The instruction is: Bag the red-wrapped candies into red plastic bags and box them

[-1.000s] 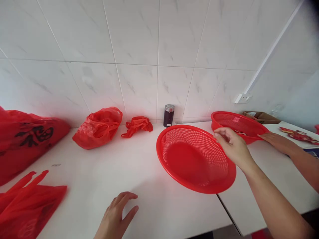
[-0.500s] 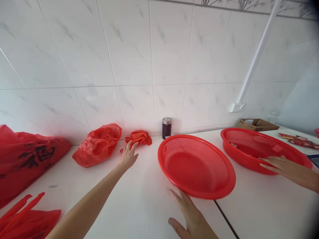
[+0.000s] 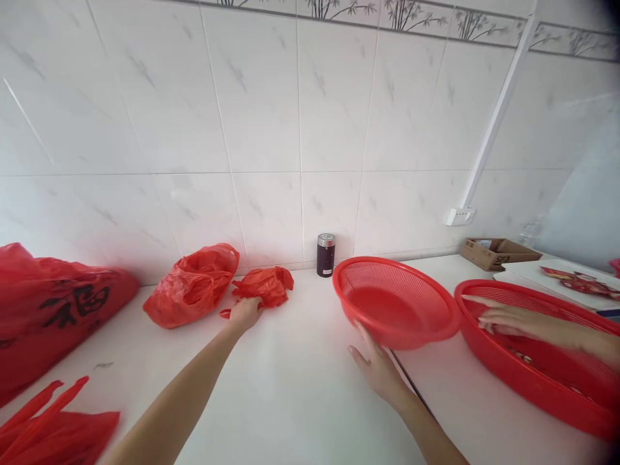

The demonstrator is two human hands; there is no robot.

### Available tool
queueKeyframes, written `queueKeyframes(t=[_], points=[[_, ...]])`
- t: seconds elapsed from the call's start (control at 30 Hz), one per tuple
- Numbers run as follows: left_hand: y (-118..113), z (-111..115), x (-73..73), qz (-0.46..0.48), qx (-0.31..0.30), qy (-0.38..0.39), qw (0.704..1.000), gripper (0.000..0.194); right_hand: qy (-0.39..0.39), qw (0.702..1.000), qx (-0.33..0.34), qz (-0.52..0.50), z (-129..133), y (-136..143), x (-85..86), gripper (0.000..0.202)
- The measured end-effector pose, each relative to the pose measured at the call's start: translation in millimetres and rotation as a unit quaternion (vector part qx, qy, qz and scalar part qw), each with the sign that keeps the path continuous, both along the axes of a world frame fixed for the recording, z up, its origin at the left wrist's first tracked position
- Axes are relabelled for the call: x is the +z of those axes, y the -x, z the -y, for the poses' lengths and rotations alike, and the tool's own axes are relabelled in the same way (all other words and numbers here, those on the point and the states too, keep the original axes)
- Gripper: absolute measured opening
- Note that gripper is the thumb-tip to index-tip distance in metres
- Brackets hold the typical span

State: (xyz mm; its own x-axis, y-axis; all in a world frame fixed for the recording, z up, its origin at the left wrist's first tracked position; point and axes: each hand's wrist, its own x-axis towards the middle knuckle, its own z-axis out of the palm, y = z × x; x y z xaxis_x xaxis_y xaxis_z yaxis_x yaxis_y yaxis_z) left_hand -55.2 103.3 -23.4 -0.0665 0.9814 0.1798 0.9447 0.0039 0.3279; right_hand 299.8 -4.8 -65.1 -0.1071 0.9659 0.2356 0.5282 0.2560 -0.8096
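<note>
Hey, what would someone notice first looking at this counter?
Red against white: a round red plastic mesh basket at centre, the right hand flat at its near rim. The left hand closes on a crumpled small red plastic bag by the tiled wall. Another person's hand rests inside a second red basket, far right.

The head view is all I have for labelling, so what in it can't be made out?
- Left hand on the small red bag: fingers blurred, grip unclear.
- Right hand by the red basket: contact with the rim unclear.
- Another person's hand in the second basket: contents too small and blurred.
- Large red bag: cut by the left edge.
- Cardboard box: print too small.
</note>
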Motion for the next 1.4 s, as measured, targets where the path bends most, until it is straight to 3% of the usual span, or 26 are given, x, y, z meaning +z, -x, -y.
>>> queueKeyframes(t=[0.07,0.13,0.23,0.33,0.4,0.47,0.63,0.83,0.9,1.0,1.07,1.13,1.2,1.3,1.4], points=[[0,19,-0.6,0.033,0.005,-0.004,0.999,0.022,-0.007,0.999,-0.03,0.011,-18,1,-0.1,0.06],[-4,43,-1.2,0.071,0.008,-0.01,0.997,0.026,0.021,1.0,-0.005,0.007,-23,11,-2.2,0.057],[-20,87,-5.0,0.123,-0.018,-0.009,0.992,0.029,0.069,0.995,0.066,-0.039,-13,43,-2.5,0.049],[-43,131,-10.5,0.155,-0.071,0.016,0.985,0.027,0.076,0.985,0.116,-0.104,-1,80,1.8,0.059],[-55,151,-13.0,0.175,-0.11,0.026,0.978,0.026,0.068,0.977,0.153,-0.132,2,98,3.9,0.06],[-59,160,-14.3,0.192,-0.133,0.023,0.972,0.025,0.059,0.977,0.156,-0.13,1,105,4.5,0.049],[-50,156,-19.4,0.16,-0.063,-0.041,0.984,0.019,0.03,0.992,0.068,-0.1,-8,83,6.8,0.029],[-65,135,-32.4,0.053,-0.078,-0.171,0.981,0.078,-0.073,0.994,-0.063,-0.047,-43,71,10.2,0.037],[-75,124,-34.8,0.025,-0.086,-0.141,0.986,0.086,-0.067,0.994,-0.081,-0.025,-59,80,6.5,0.047],[-85,116,-38.6,0.0,-0.118,-0.052,0.992,0.072,-0.007,0.999,-0.031,-0.024,-75,95,-3.5,0.054],[-82,115,-42.7,-0.012,-0.141,-0.031,0.989,0.057,0.01,0.999,-0.005,-0.044,-77,101,-9.4,0.038],[-72,114,-46.5,-0.016,-0.145,-0.028,0.989,0.05,-0.002,0.997,-0.033,-0.073,-75,102,-10.4,0.019],[-54,107,-47.1,-0.012,-0.128,-0.025,0.991,0.048,-0.024,0.989,-0.098,-0.11,-68,100,-3.4,0.024],[-27,82,-36.6,0.017,-0.059,-0.04,0.997,0.048,-0.105,0.955,-0.178,-0.211,-48,99,22.3,0.032],[-20,53,-13.2,0.077,0.002,-0.091,0.993,0.054,-0.169,0.929,-0.155,-0.291,-19,103,54.9,0.031]])
